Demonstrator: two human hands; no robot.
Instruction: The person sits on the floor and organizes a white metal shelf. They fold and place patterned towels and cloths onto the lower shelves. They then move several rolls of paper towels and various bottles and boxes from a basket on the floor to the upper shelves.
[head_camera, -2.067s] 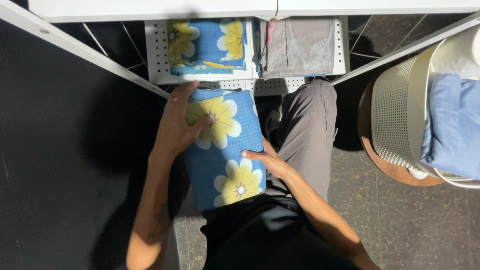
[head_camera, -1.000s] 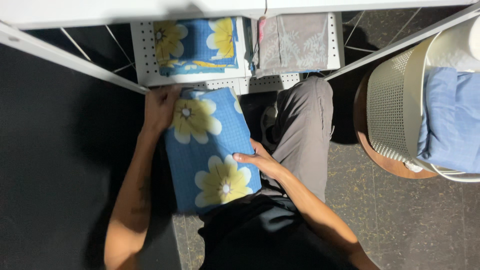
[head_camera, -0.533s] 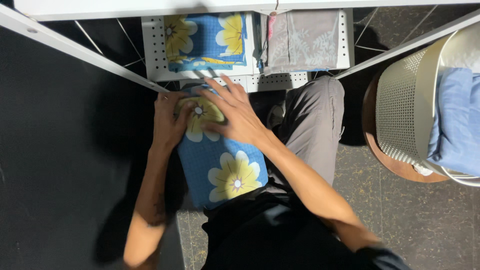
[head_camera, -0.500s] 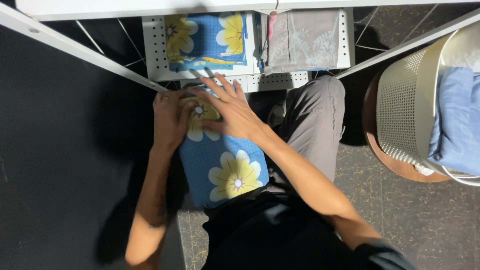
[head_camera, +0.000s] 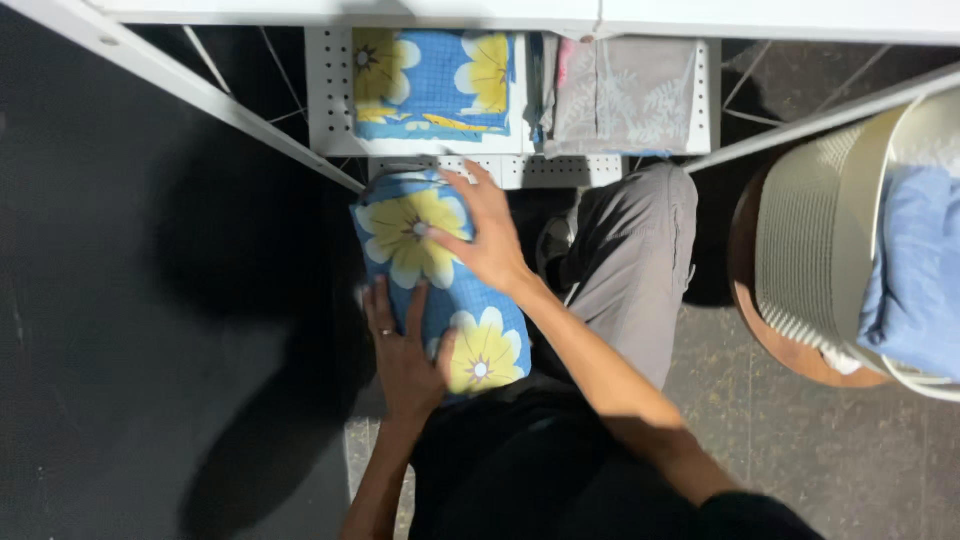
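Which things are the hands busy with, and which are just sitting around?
In use:
- folded blue cloth with yellow flowers, on the lap
- left hand, flat on its near end
- right hand, flat on its far end

Just lying about:
- matching flowered cloth on the white shelf
- grey leafy cloth beside it
- basket holding blue fabric

One head cam only, looking straight down from above, fairly close: white perforated metal shelf (head_camera: 330, 90) at frame top, dark speckled floor (head_camera: 850, 450) at bottom right. No 2nd view to overlap.
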